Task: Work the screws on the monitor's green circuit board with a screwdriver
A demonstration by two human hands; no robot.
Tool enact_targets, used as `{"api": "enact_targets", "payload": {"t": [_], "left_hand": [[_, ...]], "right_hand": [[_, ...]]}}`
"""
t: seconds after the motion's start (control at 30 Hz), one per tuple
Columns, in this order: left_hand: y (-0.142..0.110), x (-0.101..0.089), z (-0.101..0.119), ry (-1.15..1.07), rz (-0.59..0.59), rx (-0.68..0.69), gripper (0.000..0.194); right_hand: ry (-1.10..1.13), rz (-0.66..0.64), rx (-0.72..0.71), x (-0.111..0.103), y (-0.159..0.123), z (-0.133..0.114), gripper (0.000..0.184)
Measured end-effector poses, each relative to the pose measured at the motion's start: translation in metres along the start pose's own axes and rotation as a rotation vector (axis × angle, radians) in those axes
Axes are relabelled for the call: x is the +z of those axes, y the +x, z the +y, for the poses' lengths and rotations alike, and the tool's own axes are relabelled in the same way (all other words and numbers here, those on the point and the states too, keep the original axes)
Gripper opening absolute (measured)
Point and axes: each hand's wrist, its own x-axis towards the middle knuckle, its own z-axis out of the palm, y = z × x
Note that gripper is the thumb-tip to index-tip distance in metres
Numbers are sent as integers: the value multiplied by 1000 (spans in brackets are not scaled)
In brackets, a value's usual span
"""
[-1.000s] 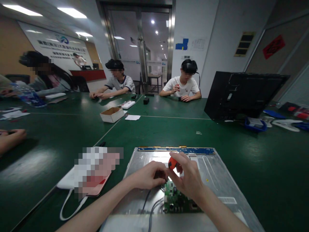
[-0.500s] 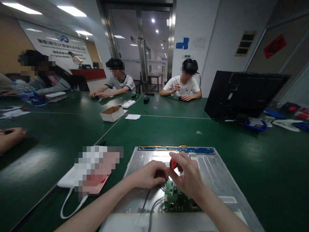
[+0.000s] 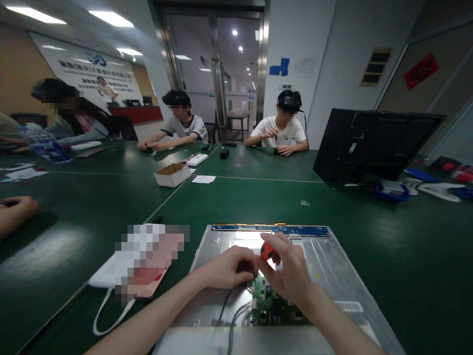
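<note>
A red-and-black screwdriver (image 3: 266, 251) stands roughly upright between the fingers of my right hand (image 3: 291, 268); its tip is hidden. Beside it, my left hand (image 3: 231, 266) is closed in a pinch low by the board's upper left corner, and what its fingertips hold cannot be made out. Under both hands lies a green circuit board (image 3: 271, 310), partly covered by my right hand and forearm. It rests on a flat silvery metal panel (image 3: 343, 281) with a blue strip board (image 3: 310, 230) along the far edge. Grey cables (image 3: 232, 328) run from the board's left side.
Left of the panel lie a white device (image 3: 105, 271) and a pink phone (image 3: 151, 288) with a white cable. Further off are an open white box (image 3: 173, 176) and a black monitor (image 3: 373, 143). Other people sit around the green table (image 3: 258, 197); a co-worker's hand (image 3: 20, 212) shows at left.
The screwdriver handle has turned slightly in my right fingers. My left hand has hardly moved. Across the table, a co-worker's raised hand has come down a little.
</note>
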Motion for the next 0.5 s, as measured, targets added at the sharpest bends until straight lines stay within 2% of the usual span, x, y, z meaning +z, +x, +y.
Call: {"api": "enact_targets", "payload": {"t": [0.13,0.33,0.5], "left_hand": [[0,1,-2,12,12,-3,5],[-1,3,-3,43,24,-11,5],[0,2,-2,8,24,-6,8]], "right_hand": [[20,-20,-2,-1,1,-2,39],[130,-85,23,-6,2,-5,54],[64,-60,23,-2,-1,-3,51]]}}
